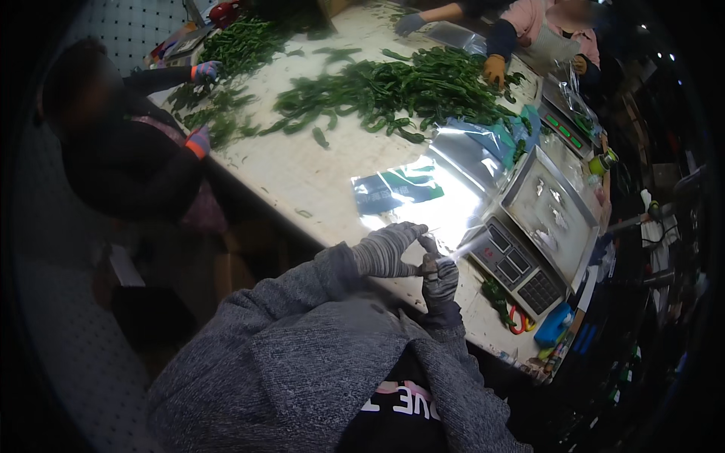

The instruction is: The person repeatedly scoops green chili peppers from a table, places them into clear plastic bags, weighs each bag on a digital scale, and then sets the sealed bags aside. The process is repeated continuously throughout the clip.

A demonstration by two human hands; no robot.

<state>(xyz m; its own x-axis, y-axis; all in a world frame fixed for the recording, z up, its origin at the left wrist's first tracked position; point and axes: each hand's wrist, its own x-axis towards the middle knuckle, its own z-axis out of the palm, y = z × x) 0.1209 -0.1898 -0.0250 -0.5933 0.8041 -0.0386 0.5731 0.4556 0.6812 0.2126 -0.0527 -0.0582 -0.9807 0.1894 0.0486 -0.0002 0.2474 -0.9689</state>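
Observation:
At the near edge of the table, my left hand (pixel 384 249) in a grey striped knit glove has its fingers and thumb curled toward my right hand (pixel 440 281), gloved alike. Between them is the near end of a shiny clear plastic bag (pixel 462 198), which both hands seem to pinch. Glare on the film hides exactly where the fingertips grip. Beyond my left hand lies the bag's printed blue-green part (pixel 400 189). Just right of my hands stands a grey weighing scale (pixel 521 264) with a keypad and a metal tray (pixel 553 198).
Long green peppers (pixel 393 87) are heaped across the white table (pixel 283 177). Red-handled scissors (pixel 519 320) and a few peppers (pixel 495 298) lie by the scale. A co-worker (pixel 128 151) handles peppers at left; another's orange-gloved hand (pixel 495 71) reaches in at far right, near a second scale (pixel 563 128).

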